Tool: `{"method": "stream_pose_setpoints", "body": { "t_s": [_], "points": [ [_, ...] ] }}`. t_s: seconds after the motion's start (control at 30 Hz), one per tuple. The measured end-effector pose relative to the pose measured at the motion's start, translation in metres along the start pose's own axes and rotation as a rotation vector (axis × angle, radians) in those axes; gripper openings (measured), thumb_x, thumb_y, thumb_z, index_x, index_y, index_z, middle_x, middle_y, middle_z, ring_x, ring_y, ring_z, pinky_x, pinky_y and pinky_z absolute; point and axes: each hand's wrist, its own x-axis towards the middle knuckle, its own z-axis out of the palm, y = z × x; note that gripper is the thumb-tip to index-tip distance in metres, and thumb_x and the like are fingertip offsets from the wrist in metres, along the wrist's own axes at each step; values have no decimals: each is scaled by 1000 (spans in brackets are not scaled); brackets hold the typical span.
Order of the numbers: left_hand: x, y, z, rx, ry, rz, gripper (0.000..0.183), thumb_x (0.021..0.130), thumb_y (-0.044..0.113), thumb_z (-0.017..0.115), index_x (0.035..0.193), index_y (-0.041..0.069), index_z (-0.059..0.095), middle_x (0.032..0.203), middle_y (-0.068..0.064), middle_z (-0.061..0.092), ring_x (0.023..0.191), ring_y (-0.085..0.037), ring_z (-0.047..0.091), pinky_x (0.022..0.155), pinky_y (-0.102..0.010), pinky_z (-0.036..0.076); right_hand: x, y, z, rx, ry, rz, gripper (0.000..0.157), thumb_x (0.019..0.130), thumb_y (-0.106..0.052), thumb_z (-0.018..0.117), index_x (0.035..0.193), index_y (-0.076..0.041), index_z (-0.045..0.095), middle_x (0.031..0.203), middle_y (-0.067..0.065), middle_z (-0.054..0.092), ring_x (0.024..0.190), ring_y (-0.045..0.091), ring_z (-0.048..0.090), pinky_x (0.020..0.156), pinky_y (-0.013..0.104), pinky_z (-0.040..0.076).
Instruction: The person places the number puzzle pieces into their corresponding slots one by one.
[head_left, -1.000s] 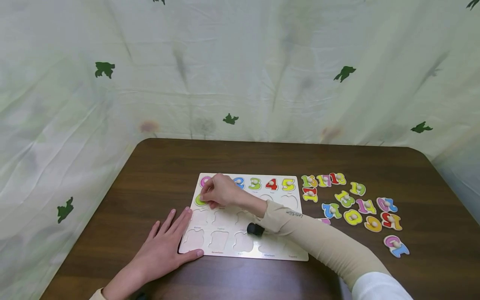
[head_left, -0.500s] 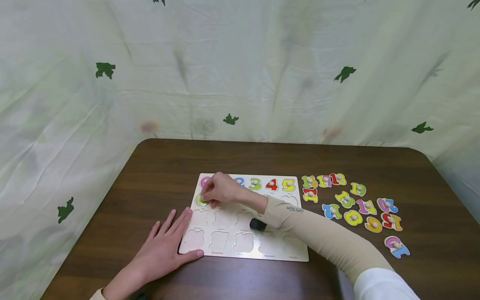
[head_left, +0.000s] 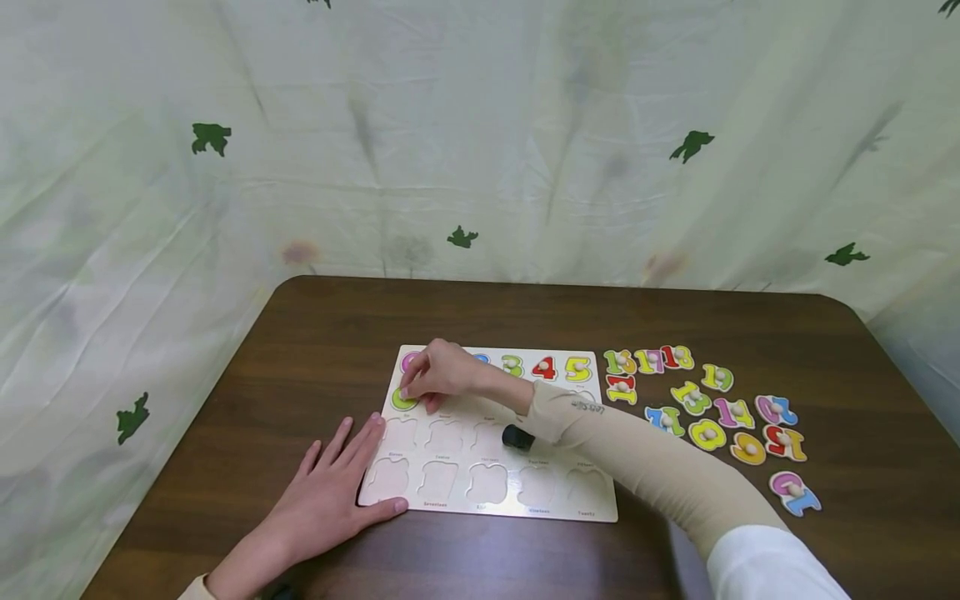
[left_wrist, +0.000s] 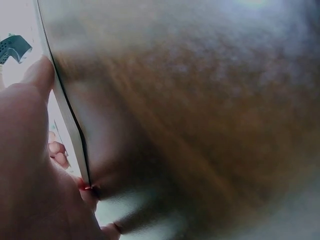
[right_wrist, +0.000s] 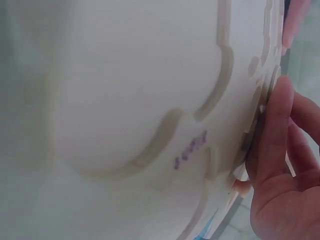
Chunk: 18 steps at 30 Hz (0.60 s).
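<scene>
A white number puzzle board (head_left: 487,508) lies on the table, its top row filled with coloured number pieces. My right hand (head_left: 446,369) reaches across it to the left end of the second row. There its thumb and fingers pinch a round-bottomed green number piece (head_left: 403,404), whose upper part the hand hides. My left hand (head_left: 327,487) rests spread at the board's lower left corner, thumb along the front edge. In the left wrist view the thumb (left_wrist: 40,75) lies against the board's edge. The right wrist view has the right hand (right_wrist: 285,165) low over the board's slots.
Several loose number pieces lie right of the board, among them a yellow zero (head_left: 707,434) and a pink-and-blue piece (head_left: 795,492) nearest the front. The brown table (head_left: 525,312) ends at a pale curtain (head_left: 525,167). My right sleeve (head_left: 645,450) crosses the board's right half.
My right hand has lifted and tilted slightly at the same slot, and more of the green piece shows. The forearm has shifted a little. My left hand has stayed in place.
</scene>
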Motion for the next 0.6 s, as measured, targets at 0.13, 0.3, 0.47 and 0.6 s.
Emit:
{"method": "stream_pose_setpoints", "body": {
  "t_s": [0.13, 0.3, 0.47, 0.6],
  "points": [
    [0, 1, -1, 0, -3, 0, 107, 80, 83, 48, 156, 10, 28, 160, -6, 27, 146, -39, 18, 109, -67, 18, 0, -1, 0, -27, -6, 11, 5, 87, -14, 77, 89, -9, 77, 63, 8, 64, 49, 18, 62, 51, 22, 51],
    [0, 1, -1, -4, 0, 3, 106, 80, 82, 48, 156, 11, 28, 160, -5, 27, 146, -39, 18, 109, -67, 18, 0, -3, 1, -43, 16, 45, 5, 85, -16, 79, 85, -12, 76, 59, 5, 62, 46, 15, 61, 50, 23, 53],
    [-1, 1, 0, -18, 18, 12, 106, 80, 80, 53, 155, 10, 29, 160, -6, 28, 146, -39, 18, 108, -66, 18, -2, -1, 0, -21, 1, 52, 4, 86, -15, 77, 87, -11, 75, 58, 4, 60, 44, 14, 58, 49, 25, 53],
    [-1, 0, 1, -27, 29, 17, 105, 79, 78, 56, 155, 10, 30, 160, -6, 29, 146, -39, 19, 108, -67, 18, -4, 2, -4, 16, -33, 43, 6, 90, -7, 71, 93, -9, 75, 58, 6, 59, 43, 15, 56, 47, 25, 52]
  ]
}}
